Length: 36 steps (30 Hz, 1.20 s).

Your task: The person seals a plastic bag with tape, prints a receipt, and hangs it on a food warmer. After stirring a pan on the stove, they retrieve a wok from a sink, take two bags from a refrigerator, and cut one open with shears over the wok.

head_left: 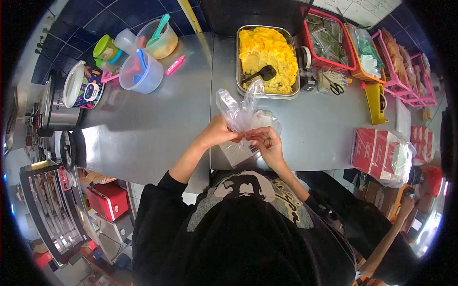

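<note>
A clear plastic bag (247,107) is gathered at its neck in front of my body, its loose top standing up above my fingers. My left hand (222,131) is closed round the gathered neck from the left. From the right, my right hand (268,144) pinches the same neck with its fingertips. The lower part of the bag hangs below the hands over the table's front edge; its contents are hard to make out. Just beyond the bag is a metal tray (279,96) of soft yellow food (255,45), with a black scoop (267,72) lying in it.
Plastic tubs (148,78) with spoons and a pink marker (175,65) stand at left on the steel table (157,126). At right are a red basket (351,55), scissors (336,88), a yellow tape dispenser (376,102) and bagged red boxes (372,150). Another person's arm (389,238) shows at lower right.
</note>
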Available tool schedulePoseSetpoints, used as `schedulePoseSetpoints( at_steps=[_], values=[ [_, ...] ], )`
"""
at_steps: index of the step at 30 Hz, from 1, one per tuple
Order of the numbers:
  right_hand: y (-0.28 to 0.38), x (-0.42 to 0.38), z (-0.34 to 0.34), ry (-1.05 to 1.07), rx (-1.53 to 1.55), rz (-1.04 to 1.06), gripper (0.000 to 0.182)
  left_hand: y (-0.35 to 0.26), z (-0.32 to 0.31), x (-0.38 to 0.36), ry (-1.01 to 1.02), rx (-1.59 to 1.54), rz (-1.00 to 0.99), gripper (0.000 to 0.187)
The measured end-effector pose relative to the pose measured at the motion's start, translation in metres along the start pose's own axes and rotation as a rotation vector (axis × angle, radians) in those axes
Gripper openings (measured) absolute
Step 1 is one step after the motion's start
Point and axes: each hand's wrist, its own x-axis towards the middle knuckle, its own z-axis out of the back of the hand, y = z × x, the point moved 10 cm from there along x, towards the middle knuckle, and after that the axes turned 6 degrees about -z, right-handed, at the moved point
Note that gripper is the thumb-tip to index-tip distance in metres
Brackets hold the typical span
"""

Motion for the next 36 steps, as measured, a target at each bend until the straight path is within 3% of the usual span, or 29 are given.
schedulePoseSetpoints(
  at_steps=[4, 13, 19, 31, 36],
  values=[
    [-0.005, 0.001, -0.004, 0.099, -0.139, 0.053, 0.017, 0.011, -0.007, -0.004, 0.019, -0.258, 0.089, 0.029],
    [0.012, 0.012, -0.006, 0.040, -0.384, 0.096, 0.015, 0.014, -0.008, -0.011, 0.025, -0.309, 0.151, 0.034],
    [0.032, 0.008, -0.016, -0.003, -0.666, 0.287, 0.016, 0.020, -0.008, -0.010, 0.022, -0.282, 0.156, 0.036],
    [0.032, 0.001, -0.027, 0.068, -0.724, 0.322, 0.016, 0.017, -0.011, -0.011, 0.023, -0.328, 0.141, 0.037],
    [0.030, -0.001, -0.033, 0.161, -0.753, 0.301, 0.017, 0.047, -0.018, -0.013, 0.011, -0.526, 0.276, 0.036]
  ],
)
